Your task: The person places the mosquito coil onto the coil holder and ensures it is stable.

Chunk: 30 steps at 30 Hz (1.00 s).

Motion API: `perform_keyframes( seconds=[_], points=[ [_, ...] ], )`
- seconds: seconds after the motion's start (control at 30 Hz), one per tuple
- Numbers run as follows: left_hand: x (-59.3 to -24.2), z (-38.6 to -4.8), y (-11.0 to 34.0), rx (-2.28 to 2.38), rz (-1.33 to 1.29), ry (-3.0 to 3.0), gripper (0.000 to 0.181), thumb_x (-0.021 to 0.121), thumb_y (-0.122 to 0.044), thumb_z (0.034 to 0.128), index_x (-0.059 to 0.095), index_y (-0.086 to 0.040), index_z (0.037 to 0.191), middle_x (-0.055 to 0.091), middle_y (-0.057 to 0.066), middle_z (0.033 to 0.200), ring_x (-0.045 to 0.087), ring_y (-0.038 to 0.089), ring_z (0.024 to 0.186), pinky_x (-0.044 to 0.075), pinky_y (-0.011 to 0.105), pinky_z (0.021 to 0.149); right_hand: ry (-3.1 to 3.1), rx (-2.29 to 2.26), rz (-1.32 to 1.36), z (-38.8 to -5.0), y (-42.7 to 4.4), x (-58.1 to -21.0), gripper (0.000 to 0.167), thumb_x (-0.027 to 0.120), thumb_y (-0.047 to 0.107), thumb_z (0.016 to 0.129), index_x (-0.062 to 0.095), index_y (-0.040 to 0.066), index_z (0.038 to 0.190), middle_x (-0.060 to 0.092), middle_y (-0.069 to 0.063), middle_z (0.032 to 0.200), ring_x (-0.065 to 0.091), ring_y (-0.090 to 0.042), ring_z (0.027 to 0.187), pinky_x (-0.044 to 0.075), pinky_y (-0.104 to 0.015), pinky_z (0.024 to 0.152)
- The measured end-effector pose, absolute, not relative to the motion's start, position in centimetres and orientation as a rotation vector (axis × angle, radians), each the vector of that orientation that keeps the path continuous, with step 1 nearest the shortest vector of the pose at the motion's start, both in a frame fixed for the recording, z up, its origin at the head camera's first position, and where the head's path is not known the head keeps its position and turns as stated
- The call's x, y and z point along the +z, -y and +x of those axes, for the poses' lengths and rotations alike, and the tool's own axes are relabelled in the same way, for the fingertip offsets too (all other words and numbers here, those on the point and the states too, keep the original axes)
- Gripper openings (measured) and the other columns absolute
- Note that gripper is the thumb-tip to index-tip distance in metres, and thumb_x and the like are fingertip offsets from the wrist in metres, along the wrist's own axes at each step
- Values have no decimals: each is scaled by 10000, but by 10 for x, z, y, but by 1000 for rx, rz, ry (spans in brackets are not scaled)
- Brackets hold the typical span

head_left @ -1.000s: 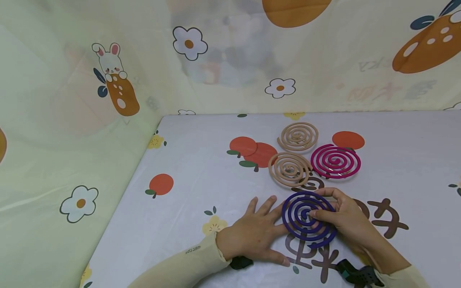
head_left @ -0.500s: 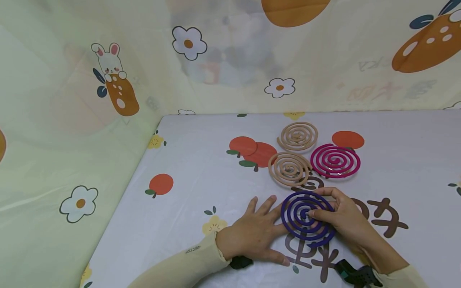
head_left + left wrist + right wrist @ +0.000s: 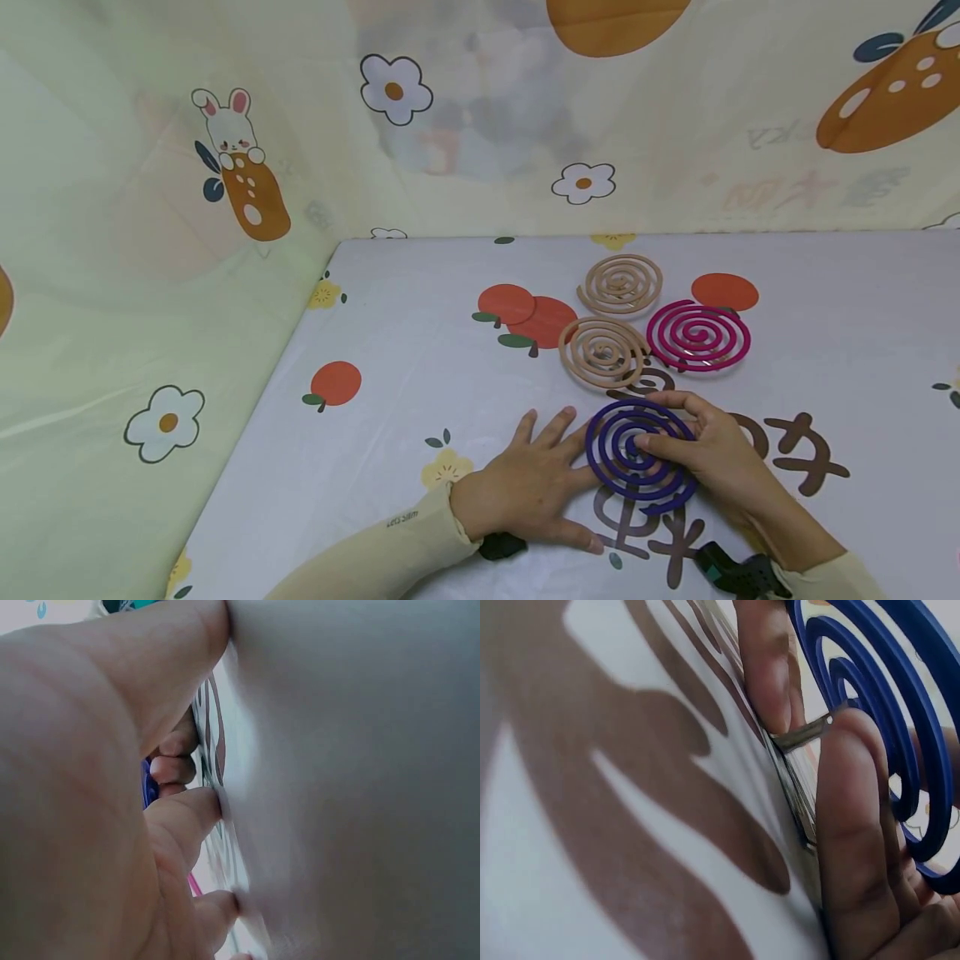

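A blue mosquito coil [image 3: 633,451] is tilted just above the table in the head view. My right hand [image 3: 726,458] holds it from the right, thumb at the centre and index finger by the far rim. Close by in the right wrist view, a thin metal coil stand [image 3: 802,733] lies under the blue rings, its upright strip reaching the coil's centre near my thumb [image 3: 847,795]. My left hand [image 3: 528,483] rests palm down on the table with fingers spread; the coil overlaps some of its fingertips. Parts of the right fingers are hidden beneath the coil.
Two tan mosquito coils, a far one [image 3: 618,285] and a nearer one [image 3: 602,353], lie beyond the hands. Right of them is a pink coil [image 3: 698,335]. A printed cloth covers the table [image 3: 405,333], with curtain walls [image 3: 480,150] behind and left.
My right hand has shifted very slightly left, and its thumb sits a little nearer the coil's centre. My left hand has stayed still.
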<state>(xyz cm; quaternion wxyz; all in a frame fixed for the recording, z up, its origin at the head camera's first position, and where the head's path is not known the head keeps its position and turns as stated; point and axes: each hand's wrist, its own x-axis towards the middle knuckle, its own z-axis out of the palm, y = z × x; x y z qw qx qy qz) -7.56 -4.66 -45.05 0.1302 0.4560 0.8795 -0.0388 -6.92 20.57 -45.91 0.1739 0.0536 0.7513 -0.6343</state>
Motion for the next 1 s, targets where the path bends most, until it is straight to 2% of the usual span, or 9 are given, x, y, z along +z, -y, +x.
perform_keyframes(
  seconds=[0.37,0.63,0.8,1.0],
  points=[
    [-449,-76,47,-110,1328,-2552,967,499,-870,868,137,-450,1661,65,-1,1762,44,353,1612,203,663,1214,-2225,-1778,148,-70,-203,-458,671,808,157,920,440,-29,1449,670,-301,1257,733,-199,934,624,-319,757],
    [-447,-76,48,-102,1323,-2548,951,508,-857,875,159,-447,1659,77,0,1761,53,350,1612,213,664,1211,-2264,-1683,153,-70,-204,-455,705,811,230,928,432,-10,1472,632,-319,1324,717,-244,1022,613,-294,803],
    [-447,-76,48,-88,1319,-2549,949,517,-855,873,166,-452,1657,83,-3,1761,56,344,1612,211,660,1213,-2203,-1698,172,-70,-205,-456,712,795,258,946,412,4,1489,668,-274,1304,733,-219,1011,613,-303,821],
    [-449,-76,47,-86,1305,-2573,957,492,-879,861,158,-463,1655,57,-7,1763,29,350,1614,191,649,1224,-2187,-1751,122,-71,-212,-459,678,765,209,970,415,-26,1500,737,-193,1183,743,-151,888,613,-282,777]
  ],
)
